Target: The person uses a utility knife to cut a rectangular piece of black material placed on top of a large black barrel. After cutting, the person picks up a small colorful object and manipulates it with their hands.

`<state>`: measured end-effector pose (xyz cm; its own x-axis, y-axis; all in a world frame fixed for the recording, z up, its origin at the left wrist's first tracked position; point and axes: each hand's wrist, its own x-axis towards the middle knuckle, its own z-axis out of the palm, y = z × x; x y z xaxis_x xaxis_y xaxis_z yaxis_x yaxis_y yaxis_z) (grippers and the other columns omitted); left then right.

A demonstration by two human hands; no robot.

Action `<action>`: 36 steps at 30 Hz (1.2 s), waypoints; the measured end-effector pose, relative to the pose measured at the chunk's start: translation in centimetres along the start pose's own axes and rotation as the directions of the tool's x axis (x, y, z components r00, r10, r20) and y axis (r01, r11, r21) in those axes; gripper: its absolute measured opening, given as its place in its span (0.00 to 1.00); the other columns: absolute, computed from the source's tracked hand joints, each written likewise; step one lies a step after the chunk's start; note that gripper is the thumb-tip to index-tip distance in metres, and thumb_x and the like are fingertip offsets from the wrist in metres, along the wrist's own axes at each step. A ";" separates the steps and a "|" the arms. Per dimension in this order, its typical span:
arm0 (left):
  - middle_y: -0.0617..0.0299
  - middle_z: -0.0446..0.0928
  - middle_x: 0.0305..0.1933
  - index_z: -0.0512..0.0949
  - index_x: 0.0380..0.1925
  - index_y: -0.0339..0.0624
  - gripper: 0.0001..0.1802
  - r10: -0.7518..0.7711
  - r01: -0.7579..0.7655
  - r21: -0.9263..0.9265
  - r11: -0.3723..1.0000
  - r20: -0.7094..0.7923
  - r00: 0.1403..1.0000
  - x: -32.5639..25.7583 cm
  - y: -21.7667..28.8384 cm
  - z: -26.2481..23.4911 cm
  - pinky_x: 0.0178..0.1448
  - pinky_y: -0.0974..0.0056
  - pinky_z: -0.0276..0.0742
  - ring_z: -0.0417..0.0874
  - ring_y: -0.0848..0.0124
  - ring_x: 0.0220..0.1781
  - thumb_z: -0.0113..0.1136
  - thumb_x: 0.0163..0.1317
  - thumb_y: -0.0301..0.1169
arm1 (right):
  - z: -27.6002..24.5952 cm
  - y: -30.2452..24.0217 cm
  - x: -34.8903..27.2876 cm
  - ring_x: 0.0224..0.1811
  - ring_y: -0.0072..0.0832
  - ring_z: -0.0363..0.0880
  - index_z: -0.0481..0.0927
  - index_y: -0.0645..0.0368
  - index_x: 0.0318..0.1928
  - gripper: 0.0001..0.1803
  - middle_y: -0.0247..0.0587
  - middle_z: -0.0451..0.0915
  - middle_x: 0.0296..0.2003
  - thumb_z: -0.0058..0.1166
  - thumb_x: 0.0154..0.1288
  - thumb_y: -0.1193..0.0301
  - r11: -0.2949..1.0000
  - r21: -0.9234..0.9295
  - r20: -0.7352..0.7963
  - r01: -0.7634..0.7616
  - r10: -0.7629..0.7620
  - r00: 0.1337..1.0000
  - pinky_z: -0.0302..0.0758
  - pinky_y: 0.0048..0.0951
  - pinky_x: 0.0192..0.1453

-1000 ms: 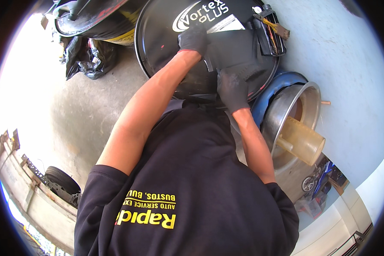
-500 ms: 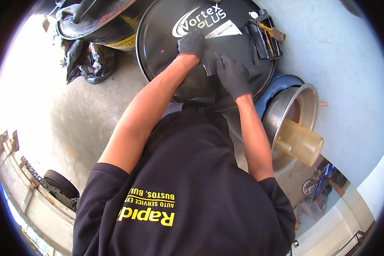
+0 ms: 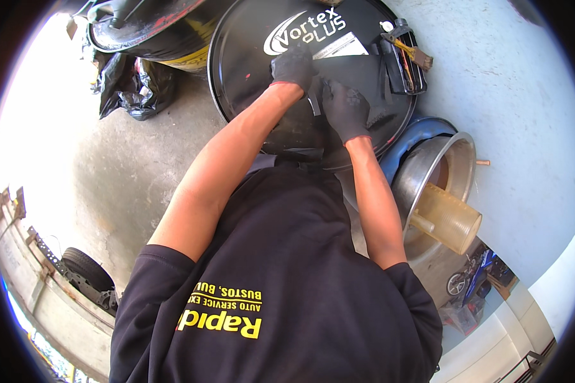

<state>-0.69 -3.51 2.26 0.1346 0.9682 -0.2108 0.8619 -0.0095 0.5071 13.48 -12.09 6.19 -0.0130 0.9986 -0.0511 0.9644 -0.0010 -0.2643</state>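
Black drum lid (image 3: 233, 57) as surface. Left hand (image 3: 292, 69) curled at left end of thin black sheet (image 3: 356, 70) mid-lid; right hand (image 3: 346, 110) curled at near edge. Fingertips hidden, can't tell if pinching. Probably light, bendy; hold by edges.

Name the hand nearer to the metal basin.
Right. The right hand is over the black drum, ahead and left of the metal basin; the left hand is farther left, also over the drum.
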 end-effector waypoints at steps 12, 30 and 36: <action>0.41 0.87 0.45 0.76 0.51 0.36 0.29 0.011 -0.011 -0.014 1.000 -0.003 1.000 -0.1 0.1 -0.2 0.53 0.45 0.84 0.90 0.44 0.50 0.78 0.60 0.43 | 0.7 0.2 -0.2 0.40 0.51 0.89 0.88 0.53 0.39 0.13 0.50 0.89 0.34 0.55 0.73 0.60 1.000 -0.015 -0.058 0.001 -0.002 0.998 0.83 0.54 0.44; 0.40 0.87 0.46 0.76 0.50 0.36 0.29 0.025 -0.026 -0.020 0.999 -0.024 0.999 -0.1 -0.1 0.0 0.53 0.45 0.84 0.89 0.44 0.51 0.77 0.60 0.43 | 0.8 0.2 -0.1 0.39 0.52 0.89 0.87 0.54 0.37 0.14 0.51 0.89 0.34 0.54 0.74 0.60 1.000 -0.018 -0.030 0.003 -0.003 1.000 0.83 0.53 0.44; 0.41 0.87 0.46 0.75 0.51 0.36 0.29 0.019 -0.020 -0.024 1.000 -0.006 1.000 -0.1 0.0 -0.1 0.54 0.45 0.84 0.89 0.44 0.52 0.77 0.60 0.43 | 0.7 0.1 0.1 0.39 0.52 0.89 0.87 0.54 0.36 0.13 0.51 0.88 0.34 0.55 0.73 0.61 0.999 -0.040 -0.025 0.008 -0.009 1.000 0.83 0.53 0.44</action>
<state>-0.79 -3.54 2.36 0.1484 0.9694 -0.1957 0.8473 -0.0225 0.5306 13.40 -12.03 5.45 -0.0146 0.9996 -0.0247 0.9741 0.0087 -0.2259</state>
